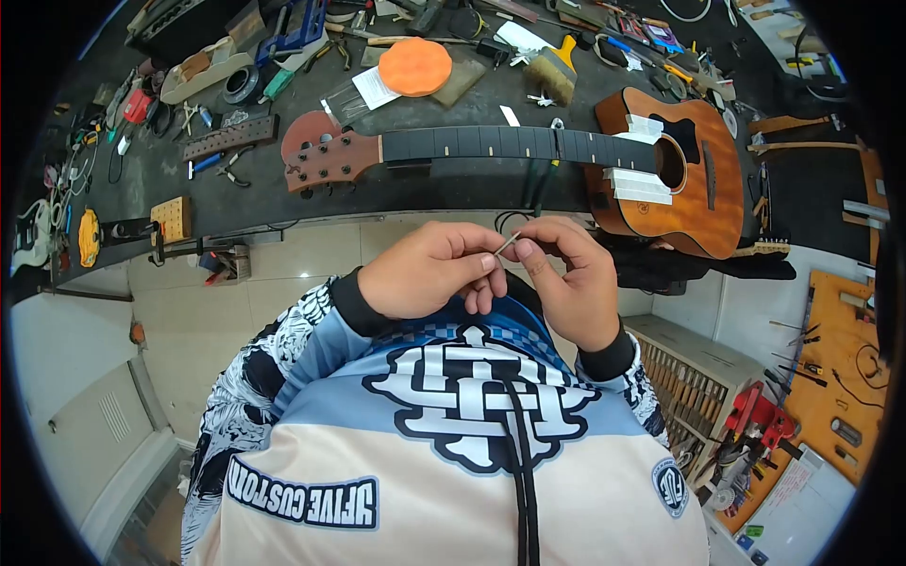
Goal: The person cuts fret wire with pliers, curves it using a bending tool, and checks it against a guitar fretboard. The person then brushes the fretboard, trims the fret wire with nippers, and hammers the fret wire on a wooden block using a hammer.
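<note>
My left hand (429,271) and my right hand (574,283) meet in front of my chest, short of the bench edge. Between them is a short, thin piece of metal wire (508,244), pinched by thumb and fingers at both ends. Beyond my hands an acoustic guitar (703,203) lies on its back across the bench, headstock (330,162) to the left. No strings show over its dark fretboard (472,142). White tape strips (642,186) cover the top beside the fretboard's end.
The dark workbench (377,200) carries an orange foam pad (415,67), a yellow-handled brush (552,74), pliers (232,168) and a drilled wooden block (171,219). Right of me stand a drawer cabinet (694,377), a red vise (760,420) and a wooden tool board (840,377).
</note>
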Tool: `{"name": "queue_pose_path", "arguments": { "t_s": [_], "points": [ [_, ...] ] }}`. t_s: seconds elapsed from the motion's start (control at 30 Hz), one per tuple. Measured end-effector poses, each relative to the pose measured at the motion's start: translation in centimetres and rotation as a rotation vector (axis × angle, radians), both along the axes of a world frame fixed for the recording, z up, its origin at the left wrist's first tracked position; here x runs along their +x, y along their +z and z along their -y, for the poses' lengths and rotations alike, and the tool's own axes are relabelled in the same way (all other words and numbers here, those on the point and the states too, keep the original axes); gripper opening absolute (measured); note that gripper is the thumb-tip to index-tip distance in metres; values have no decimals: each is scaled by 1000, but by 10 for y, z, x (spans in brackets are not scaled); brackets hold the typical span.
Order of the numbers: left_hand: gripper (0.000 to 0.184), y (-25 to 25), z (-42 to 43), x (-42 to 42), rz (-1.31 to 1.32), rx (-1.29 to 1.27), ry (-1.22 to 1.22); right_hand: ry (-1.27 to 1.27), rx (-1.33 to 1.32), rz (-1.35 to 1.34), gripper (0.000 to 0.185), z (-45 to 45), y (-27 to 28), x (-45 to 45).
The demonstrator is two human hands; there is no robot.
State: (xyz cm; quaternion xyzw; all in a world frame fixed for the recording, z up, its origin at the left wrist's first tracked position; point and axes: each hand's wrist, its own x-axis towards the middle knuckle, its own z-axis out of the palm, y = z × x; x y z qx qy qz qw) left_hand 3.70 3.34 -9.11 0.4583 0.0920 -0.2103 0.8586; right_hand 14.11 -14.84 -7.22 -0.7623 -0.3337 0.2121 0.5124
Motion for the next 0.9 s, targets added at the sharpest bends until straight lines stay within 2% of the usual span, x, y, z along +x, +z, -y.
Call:
{"name": "queue_pose_path", "arguments": {
  "t_s": [0.17,0.23,0.33,0.43,0.47,0.53,0.63,0.7,0.73,0.77,0.87,0.9],
  "points": [
    [24,22,7,-9,43,256,104,82,31,-20,10,-5,4,1],
    [23,27,12,-8,53,332,120,41,130,-210,10,-3,-3,7],
    [22,29,25,-2,8,454,161,87,124,-136,10,2,-11,23],
    [22,13,36,3,128,669,317,136,102,-36,9,9,-21,38],
    [22,10,37,5,127,672,320,156,92,-14,9,9,-23,41],
    [18,7,39,9,174,919,309,168,92,-38,9,10,-24,45],
    [16,0,44,16,115,902,368,203,78,-112,10,10,-28,54],
    [17,0,46,17,63,875,382,138,-29,-309,12,13,-40,63],
    [18,0,47,16,6,785,434,84,-71,-291,17,15,-51,68],
    [19,0,48,15,-50,692,485,25,-134,-133,22,17,-70,76],
    [20,4,48,10,-73,641,527,-137,-412,371,42,28,-144,96],
    [20,5,47,8,-80,644,536,-189,-554,361,56,25,-155,99]
  ]
}}
